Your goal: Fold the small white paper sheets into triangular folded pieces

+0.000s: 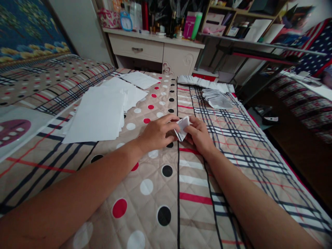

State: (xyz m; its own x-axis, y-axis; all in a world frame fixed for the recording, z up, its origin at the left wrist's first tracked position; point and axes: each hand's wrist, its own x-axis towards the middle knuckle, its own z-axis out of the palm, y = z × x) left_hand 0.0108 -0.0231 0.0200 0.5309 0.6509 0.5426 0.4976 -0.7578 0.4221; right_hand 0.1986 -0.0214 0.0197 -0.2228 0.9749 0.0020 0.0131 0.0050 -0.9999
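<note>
Between my two hands is a small folded piece of white paper (183, 127), held just above the quilted bedspread (147, 218). My left hand (158, 133) has its fingers closed on the paper's left edge. On the other side, my right hand (199, 135) pinches it with the thumb in front and the fingers behind. To the left lies a stack of white paper sheets (97, 116), fanned out unevenly. Beyond my right hand rest a bundle of folded papers (216, 98) and a long row of folded white papers (201, 82).
A white dresser (135, 46) with bottles and a blue clock (126, 20) stands beyond the bed. At the right is a metal-framed desk (259, 43) with shelves above it. A plastic packet (15, 128) lies at the left edge.
</note>
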